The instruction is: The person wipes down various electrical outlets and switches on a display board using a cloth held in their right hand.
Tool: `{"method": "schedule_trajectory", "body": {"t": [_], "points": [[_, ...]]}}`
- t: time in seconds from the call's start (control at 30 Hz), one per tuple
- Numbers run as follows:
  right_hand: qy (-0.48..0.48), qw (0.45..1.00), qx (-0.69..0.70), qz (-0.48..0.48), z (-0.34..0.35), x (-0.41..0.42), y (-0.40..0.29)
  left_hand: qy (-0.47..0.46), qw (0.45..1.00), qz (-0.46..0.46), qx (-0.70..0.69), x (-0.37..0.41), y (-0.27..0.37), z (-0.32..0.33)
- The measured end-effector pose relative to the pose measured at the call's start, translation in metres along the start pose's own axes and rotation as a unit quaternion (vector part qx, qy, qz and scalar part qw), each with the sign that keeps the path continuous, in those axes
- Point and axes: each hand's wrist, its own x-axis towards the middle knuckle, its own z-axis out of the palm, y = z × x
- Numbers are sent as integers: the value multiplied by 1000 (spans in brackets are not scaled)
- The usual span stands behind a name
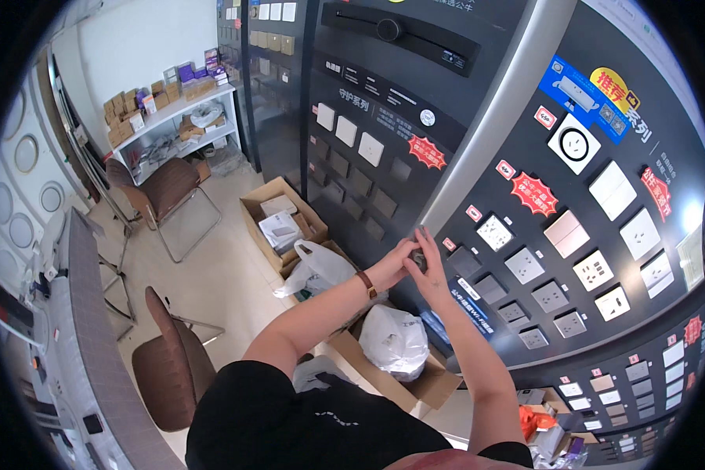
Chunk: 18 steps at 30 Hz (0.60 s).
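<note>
Both my arms reach forward to the lower end of a silver metal trim strip (487,111) between two dark display panels. My left hand (395,262), with a brown-strapped watch at the wrist, and my right hand (430,271) meet there around a small dark object (418,258). My fingers cover most of it, so its kind cannot be told. To the right of my hands, a display panel bears rows of wall sockets (524,265) and switches (566,234). More white switch plates (346,131) are mounted on the panel to the left.
Open cardboard boxes stand below the panels, one with small cartons (280,230), another with a white plastic bag (395,343). Two brown chairs (173,188) stand on the tiled floor at left. Behind them is a white shelf (173,111) with small boxes. A long counter (103,352) runs along the left.
</note>
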Motion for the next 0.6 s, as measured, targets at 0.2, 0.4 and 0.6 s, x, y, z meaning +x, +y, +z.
{"method": "schedule_trajectory", "body": {"t": [0.2, 0.4, 0.6], "points": [[22, 994, -100, -44, -13, 15, 2, -58, 997, -40, -9, -9, 34, -19], [84, 926, -321, -179, -10, 130, -64, -110, 988, 11, 111, -10, 120, -87], [334, 747, -521, -242, -15, 314, -122, -34, 948, 59, 310, -26, 251, -177]]}}
